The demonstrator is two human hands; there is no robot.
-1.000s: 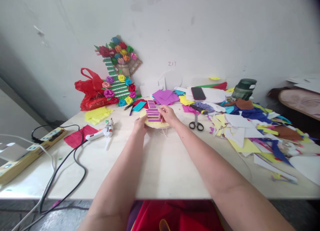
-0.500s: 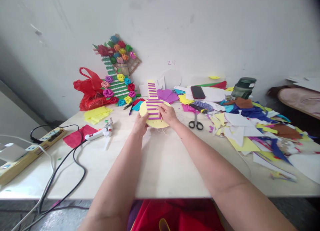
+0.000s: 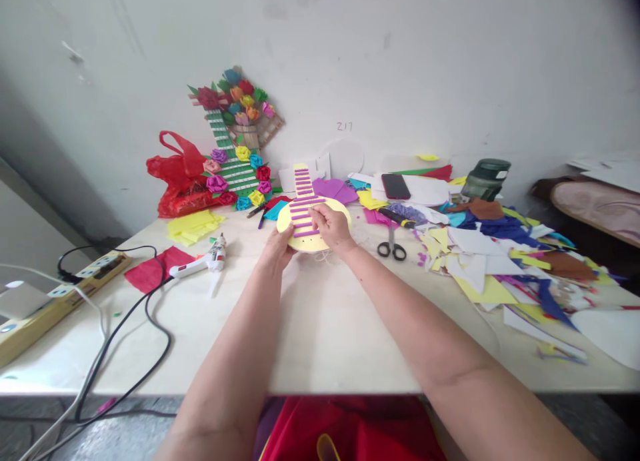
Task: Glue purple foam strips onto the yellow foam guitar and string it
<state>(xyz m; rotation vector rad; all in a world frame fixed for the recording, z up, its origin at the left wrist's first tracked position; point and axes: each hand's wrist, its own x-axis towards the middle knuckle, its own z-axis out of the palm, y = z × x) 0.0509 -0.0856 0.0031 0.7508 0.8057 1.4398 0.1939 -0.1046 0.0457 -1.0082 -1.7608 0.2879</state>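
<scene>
A yellow guitar-shaped cutout (image 3: pixel 300 242) with purple strips across its neck and round body is held up over the table in front of me. My left hand (image 3: pixel 281 242) grips the lower left edge of the body, thumb on the front. On the right part of the body, my right hand (image 3: pixel 330 226) has its fingers pinched together against the purple strips; whatever may be between the fingertips is too small to make out. Thin white string (image 3: pixel 323 256) hangs below the body's lower edge.
A hot glue gun (image 3: pixel 200 264) lies left, its cable near a power strip (image 3: pixel 75 294). Black-handled scissors (image 3: pixel 391 248) lie right, beside heaped paper scraps (image 3: pixel 480 248), a phone (image 3: pixel 395 186) and a green bottle (image 3: pixel 485 180). A flower-decorated green guitar (image 3: pixel 237 171) leans on the wall.
My right hand has shifted slightly left along the strips. The round body has turned and tilted a little, its right side showing more. My left hand keeps its hold.
</scene>
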